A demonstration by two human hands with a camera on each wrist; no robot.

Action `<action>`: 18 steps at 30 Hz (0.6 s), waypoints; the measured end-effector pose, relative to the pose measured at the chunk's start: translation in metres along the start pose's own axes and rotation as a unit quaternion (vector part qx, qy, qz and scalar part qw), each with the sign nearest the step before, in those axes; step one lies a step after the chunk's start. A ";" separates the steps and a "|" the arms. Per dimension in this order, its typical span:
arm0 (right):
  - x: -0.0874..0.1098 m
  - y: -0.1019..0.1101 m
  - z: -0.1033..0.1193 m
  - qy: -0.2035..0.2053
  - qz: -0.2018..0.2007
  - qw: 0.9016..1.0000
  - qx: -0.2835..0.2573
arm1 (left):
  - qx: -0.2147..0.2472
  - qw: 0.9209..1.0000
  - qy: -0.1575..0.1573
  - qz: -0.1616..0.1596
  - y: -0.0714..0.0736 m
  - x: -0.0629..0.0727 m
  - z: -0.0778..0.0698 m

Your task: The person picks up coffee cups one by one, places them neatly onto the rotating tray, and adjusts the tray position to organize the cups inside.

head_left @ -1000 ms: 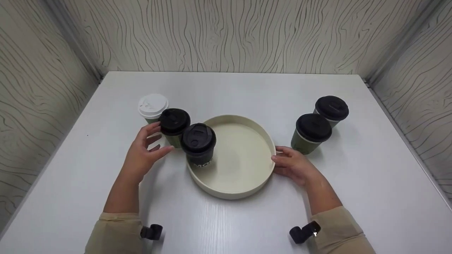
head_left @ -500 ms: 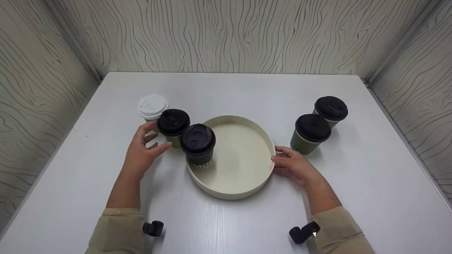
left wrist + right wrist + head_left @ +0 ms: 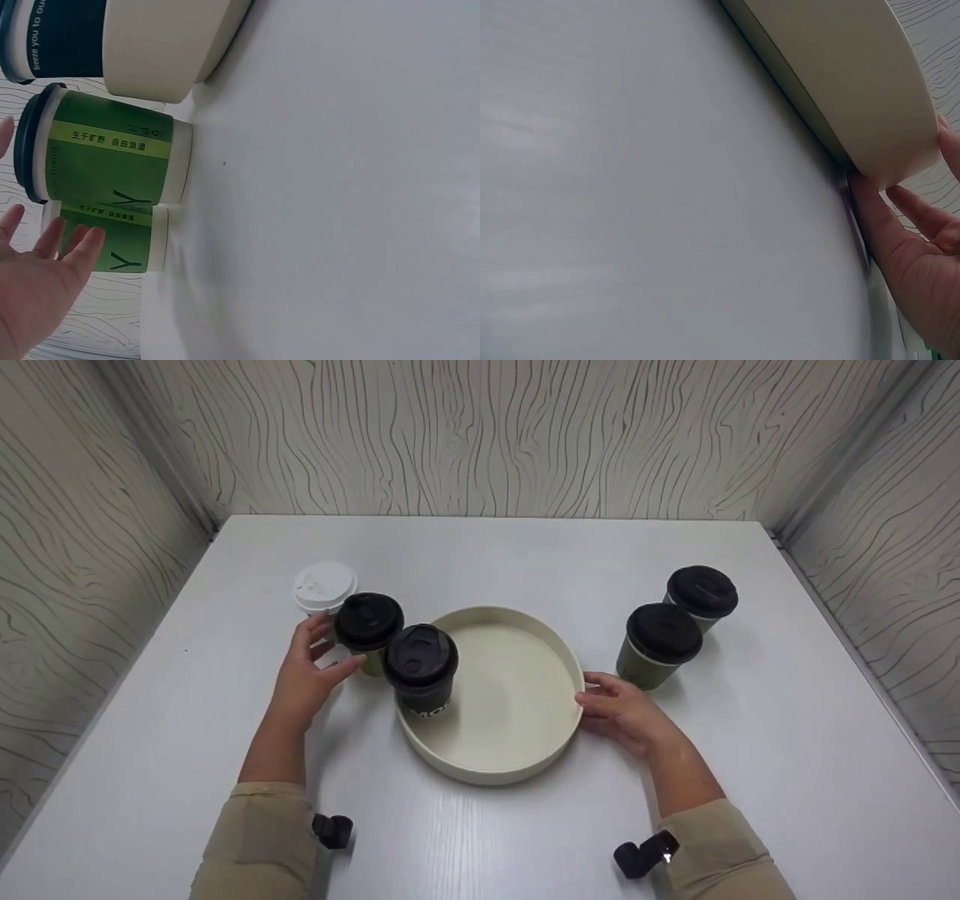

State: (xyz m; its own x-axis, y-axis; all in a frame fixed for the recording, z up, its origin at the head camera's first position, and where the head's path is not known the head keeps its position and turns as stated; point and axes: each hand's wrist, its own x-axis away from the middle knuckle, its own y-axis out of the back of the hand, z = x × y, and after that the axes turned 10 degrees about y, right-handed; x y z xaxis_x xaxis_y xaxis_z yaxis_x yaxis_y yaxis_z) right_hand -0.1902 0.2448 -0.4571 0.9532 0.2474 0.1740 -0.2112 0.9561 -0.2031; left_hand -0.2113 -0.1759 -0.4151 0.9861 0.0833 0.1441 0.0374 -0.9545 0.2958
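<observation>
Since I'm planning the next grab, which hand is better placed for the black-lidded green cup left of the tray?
Likely the left hand, open beside that cup; the right hand holds the tray at its right side.

Location: a small walled booth, most like a test station in a lab. Evidence, from where I stand: a white table (image 3: 480, 840), its far edge close against the back wall (image 3: 480, 435). Left wall (image 3: 60, 585) and right wall (image 3: 919, 532) carry the same pale finish with dark wood-grain lines. Grey strips (image 3: 154, 442) run down both rear corners. Small black devices (image 3: 646, 855) sit at the person's sleeves (image 3: 259, 840). Lidded cups (image 3: 660, 637) and a round tray (image 3: 517, 697) would suit a café; enclosure and devices favour a lab. Surrounding building: cannot tell.
</observation>
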 end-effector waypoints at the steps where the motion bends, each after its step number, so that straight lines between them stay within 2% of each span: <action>1: 0.000 0.000 0.000 -0.001 0.000 1.000 0.000 | 0.003 1.000 -0.003 0.000 0.000 -0.001 0.001; 8: -0.001 0.000 0.000 -0.002 -0.001 1.000 0.005 | 0.028 0.999 -0.024 0.005 -0.004 -0.008 0.003; 18: 0.000 0.000 0.000 -0.003 0.001 1.000 -0.004 | 0.032 0.999 -0.008 -0.001 -0.009 -0.017 0.003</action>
State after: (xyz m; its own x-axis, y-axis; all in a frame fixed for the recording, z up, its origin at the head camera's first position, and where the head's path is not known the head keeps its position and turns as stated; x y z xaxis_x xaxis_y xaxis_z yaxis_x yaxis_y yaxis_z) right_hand -0.1903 0.2447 -0.4569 0.9513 0.2503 0.1799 -0.2113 0.9545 -0.2105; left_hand -0.2278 -0.1696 -0.4236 0.9885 0.0801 0.1282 0.0481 -0.9707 0.2354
